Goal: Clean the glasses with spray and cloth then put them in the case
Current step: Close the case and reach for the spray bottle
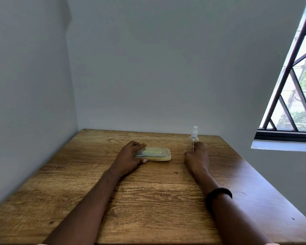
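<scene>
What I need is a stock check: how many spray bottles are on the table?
1. The spray bottle stands upright at the far right of the table, gripped by the right hand. The closed case under the left hand could hide something.

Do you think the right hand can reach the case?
Probably yes: bare table separates the right hand from the case, whose right end is free; but that hand grips the bottle, and the left hand holds its other end.
</scene>
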